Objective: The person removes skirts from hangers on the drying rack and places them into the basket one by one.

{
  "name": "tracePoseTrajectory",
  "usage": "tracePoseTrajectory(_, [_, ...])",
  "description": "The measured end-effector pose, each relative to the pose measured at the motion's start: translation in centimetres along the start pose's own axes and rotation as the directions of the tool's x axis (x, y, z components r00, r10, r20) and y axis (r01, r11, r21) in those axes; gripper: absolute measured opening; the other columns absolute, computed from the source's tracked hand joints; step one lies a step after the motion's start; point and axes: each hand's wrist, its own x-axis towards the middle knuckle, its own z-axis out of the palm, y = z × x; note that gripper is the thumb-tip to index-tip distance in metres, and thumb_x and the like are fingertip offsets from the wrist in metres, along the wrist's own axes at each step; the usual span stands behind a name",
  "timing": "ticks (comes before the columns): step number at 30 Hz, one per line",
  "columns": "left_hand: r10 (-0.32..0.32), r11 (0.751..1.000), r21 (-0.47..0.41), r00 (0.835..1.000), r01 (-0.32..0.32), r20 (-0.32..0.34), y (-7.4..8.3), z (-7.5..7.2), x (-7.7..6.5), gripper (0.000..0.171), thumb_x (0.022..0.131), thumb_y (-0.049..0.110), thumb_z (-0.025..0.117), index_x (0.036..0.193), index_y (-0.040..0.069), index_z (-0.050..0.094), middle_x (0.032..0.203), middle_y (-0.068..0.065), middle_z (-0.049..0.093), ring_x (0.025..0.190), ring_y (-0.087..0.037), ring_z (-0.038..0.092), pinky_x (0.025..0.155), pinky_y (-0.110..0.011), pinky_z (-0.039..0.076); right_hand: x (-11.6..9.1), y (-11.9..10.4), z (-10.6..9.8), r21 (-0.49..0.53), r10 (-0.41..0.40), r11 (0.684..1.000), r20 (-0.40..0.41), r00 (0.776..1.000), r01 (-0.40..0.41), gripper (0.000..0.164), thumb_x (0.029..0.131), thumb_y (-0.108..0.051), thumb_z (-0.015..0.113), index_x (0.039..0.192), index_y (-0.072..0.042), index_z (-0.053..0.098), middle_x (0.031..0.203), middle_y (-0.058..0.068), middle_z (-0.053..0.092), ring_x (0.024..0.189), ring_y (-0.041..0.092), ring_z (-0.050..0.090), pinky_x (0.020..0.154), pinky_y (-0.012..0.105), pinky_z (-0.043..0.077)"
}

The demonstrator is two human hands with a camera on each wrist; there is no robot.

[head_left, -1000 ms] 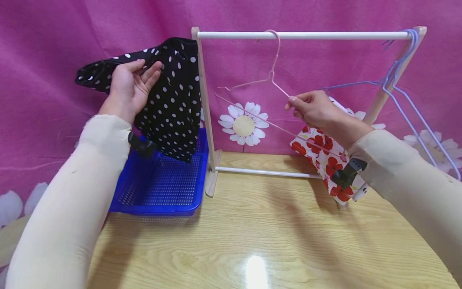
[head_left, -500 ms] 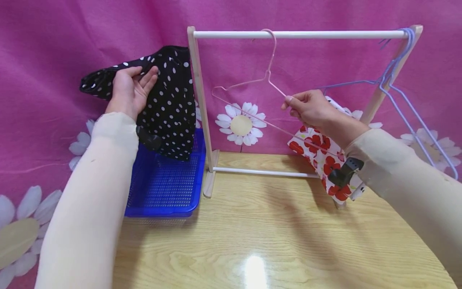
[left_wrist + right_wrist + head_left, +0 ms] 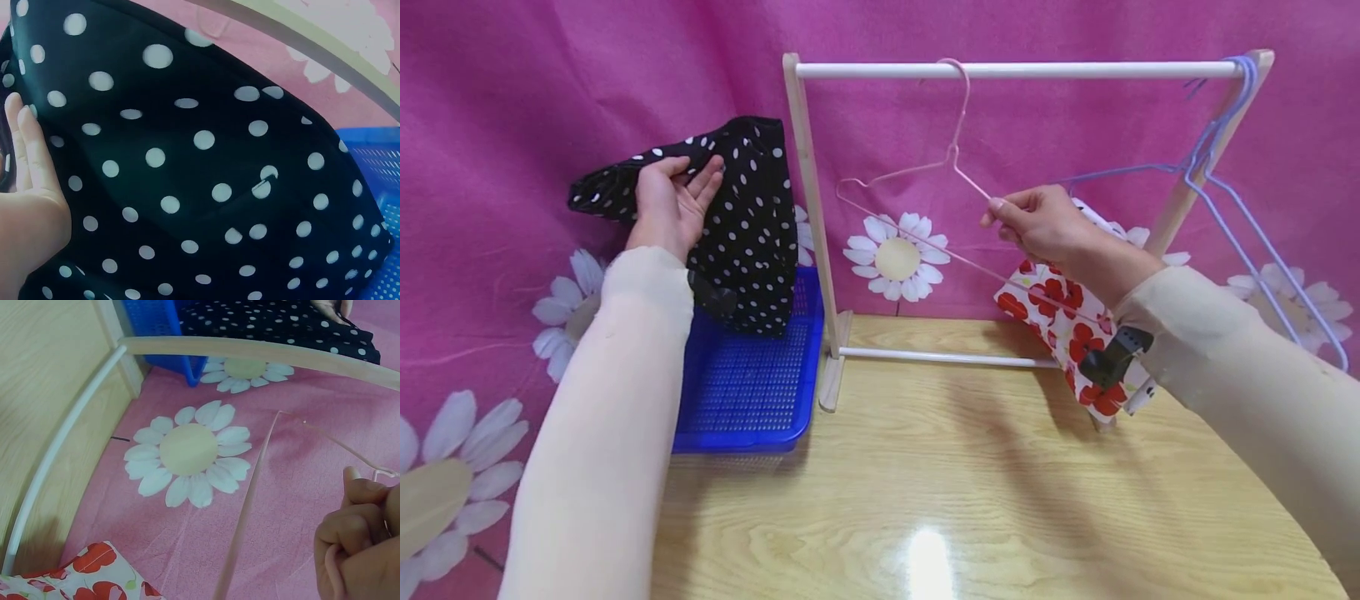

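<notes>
My left hand [image 3: 673,204] holds up a black garment with white dots [image 3: 748,225], a corner of it sticking out to the left. In the left wrist view the dotted cloth fills most of the picture, and the fingers [image 3: 34,153] lie straight along it. My right hand [image 3: 1037,221] pinches the right shoulder of a thin pink wire hanger [image 3: 913,171], its hook over the white rail [image 3: 1075,71]. In the right wrist view the fingers [image 3: 350,531] curl round the hanger wire. My right wrist partly hides a red-flowered white garment [image 3: 1052,296].
The rail belongs to a rack with wooden side posts [image 3: 812,200]. At its right end hang blue-purple hangers [image 3: 1213,150]. A blue perforated basket [image 3: 752,437] stands left of the rack, under the dotted garment. Wooden tabletop [image 3: 865,492] lies in front; a pink flowered cloth [image 3: 625,67] hangs behind.
My left hand has come down a little with the dotted garment. The right hand keeps its hold on the pink hanger, and the whole view has shifted slightly.
</notes>
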Motion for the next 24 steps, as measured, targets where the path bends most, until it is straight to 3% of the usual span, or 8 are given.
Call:
tracePoseTrajectory(5, [0.028,0.999,0.045,1.0,-0.028,0.001,0.0,-0.9,-0.5,0.017,0.1,0.01,0.043,0.1,0.002,0.058,0.082,-0.017,0.077,0.063,-0.03,0.074,0.052,-0.035,0.059,0.1,0.0,0.1,-0.015,-0.016,1.0,-0.009,1.0,0.016,0.035,0.107,-0.031,0.048,0.083,-0.024,0.072,0.062,-0.008,0.053,0.046,0.003,0.034,0.043,0.019,0.024])
tracePoseTrajectory(13, [-0.025,0.989,0.15,0.999,0.019,0.035,0.4,-0.8,-1.8,0.02,0.099,0.016,0.045,0.102,0.004,0.061,0.083,-0.016,0.078,0.066,-0.03,0.073,0.055,-0.035,0.059,0.1,0.0,-0.2,-0.006,-0.007,1.0,-0.007,1.0,0.007,0.035,0.107,-0.03,0.049,0.082,-0.025,0.072,0.061,-0.007,0.054,0.046,0.003,0.033,0.043,0.019,0.024])
tracePoseTrajectory(24, [-0.066,0.948,0.314,0.997,0.051,0.037,-0.1,-0.8,-4.4,0.023,0.105,0.024,0.041,0.101,0.007,0.056,0.077,-0.013,0.077,0.061,-0.025,0.072,0.058,-0.032,0.06,0.2,0.1,-0.3,-0.022,0.004,1.0,-0.001,1.0,-0.004,0.033,0.107,-0.033,0.049,0.084,-0.026,0.073,0.062,-0.008,0.055,0.048,0.003,0.034,0.044,0.019,0.025])
